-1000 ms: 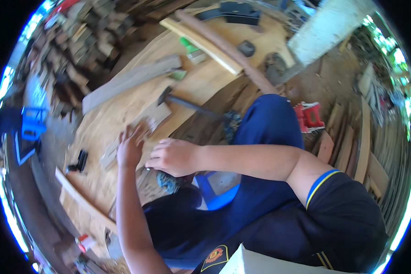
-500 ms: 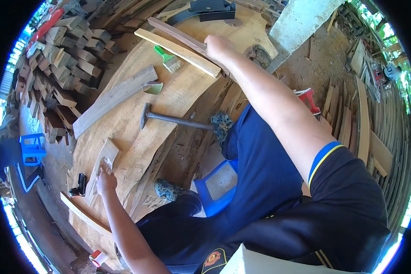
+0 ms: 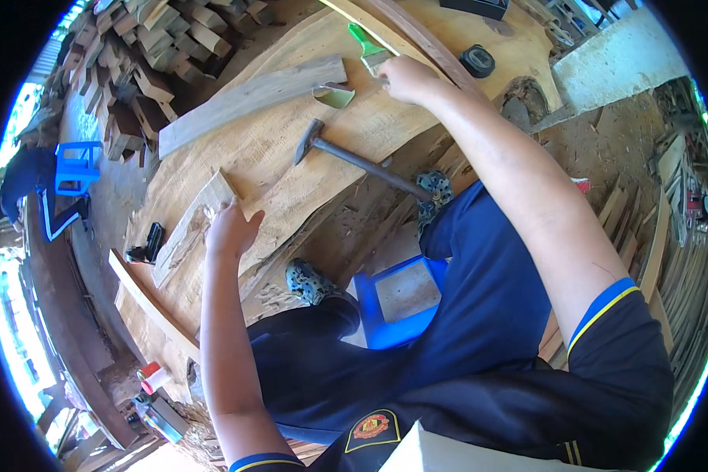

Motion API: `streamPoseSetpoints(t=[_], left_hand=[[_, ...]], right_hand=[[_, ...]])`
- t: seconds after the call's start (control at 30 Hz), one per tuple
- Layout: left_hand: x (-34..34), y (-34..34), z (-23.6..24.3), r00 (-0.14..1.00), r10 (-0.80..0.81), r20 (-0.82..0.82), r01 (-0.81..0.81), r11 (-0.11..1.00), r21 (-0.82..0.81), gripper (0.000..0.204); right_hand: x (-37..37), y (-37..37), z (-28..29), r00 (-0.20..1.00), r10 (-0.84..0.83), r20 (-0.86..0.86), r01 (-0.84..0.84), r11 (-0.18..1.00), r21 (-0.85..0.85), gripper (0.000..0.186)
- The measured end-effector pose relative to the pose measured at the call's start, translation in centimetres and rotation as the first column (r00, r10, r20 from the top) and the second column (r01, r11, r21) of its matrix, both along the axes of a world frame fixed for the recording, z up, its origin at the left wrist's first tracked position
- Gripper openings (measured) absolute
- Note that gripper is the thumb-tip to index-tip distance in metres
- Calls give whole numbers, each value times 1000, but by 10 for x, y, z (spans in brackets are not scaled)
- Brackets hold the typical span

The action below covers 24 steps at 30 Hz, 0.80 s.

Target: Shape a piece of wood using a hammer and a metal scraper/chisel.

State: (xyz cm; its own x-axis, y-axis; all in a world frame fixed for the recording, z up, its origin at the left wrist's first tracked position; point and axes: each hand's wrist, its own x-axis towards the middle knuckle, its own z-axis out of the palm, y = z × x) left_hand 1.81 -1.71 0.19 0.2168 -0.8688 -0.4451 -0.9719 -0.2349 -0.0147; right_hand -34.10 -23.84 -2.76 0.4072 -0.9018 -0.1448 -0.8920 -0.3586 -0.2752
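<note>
a: nearest first, and there's the left hand (image 3: 232,228), where it was half a second ago: at the pale, flat wooden block with a whitish smear (image 3: 187,226). the thumb now stands out plainly, though.

b: wide of the fingers, yes! a loosely opened hand, fingertips at the smeared part, no wrap around the block. and the block itself?

a: flat on the broad honey-coloured wooden slab (image 3: 271,177), toward its left side, slanting away from the person. just left of it, a small black plastic tool (image 3: 147,245).

b: moving outward, the dark-handled hammer with a metal head (image 3: 358,162) lies between the two arms, head on the slab, handle out past the edge toward a patterned shoe (image 3: 434,189).

a: now the big change: the right hand (image 3: 411,81)! a half-second back it was at the long reddish-brown wooden strip (image 3: 429,38); here it is, down at the flat paintbrush with a bright green handle (image 3: 366,46).

b: fingers drawn together and bent, tips at the bristle end. closed round it or merely touching? i can't tell from here; the handle points away, toward the pale yellow wooden strip (image 3: 381,33).

a: and the squat, rounded black case (image 3: 477,60) is in plain sight beyond that hand, having been hidden behind it a moment ago.

b: farthest off, upper left, the heap of stacked, square-cut timber (image 3: 161,47).
</note>
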Motion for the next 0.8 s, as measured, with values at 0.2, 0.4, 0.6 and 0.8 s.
streamPoseSetpoints(t=[0.2,0.4,0.6,0.8], left_hand=[[-23,19,27,966,-128,-227,132,991,3,62],[-51,29,52,948,-228,-222,258,958,121,53],[-78,19,81,870,-307,-386,305,950,-68,46],[-109,-12,93,878,-378,-295,368,925,-91,41]], right_hand=[[84,-16,0,995,54,89,-50,998,-45,55],[141,-49,-9,977,210,-43,-212,975,-65,91],[185,-71,-26,968,229,105,-231,973,2,104],[212,-51,4,947,267,-178,-286,955,-85,97]])
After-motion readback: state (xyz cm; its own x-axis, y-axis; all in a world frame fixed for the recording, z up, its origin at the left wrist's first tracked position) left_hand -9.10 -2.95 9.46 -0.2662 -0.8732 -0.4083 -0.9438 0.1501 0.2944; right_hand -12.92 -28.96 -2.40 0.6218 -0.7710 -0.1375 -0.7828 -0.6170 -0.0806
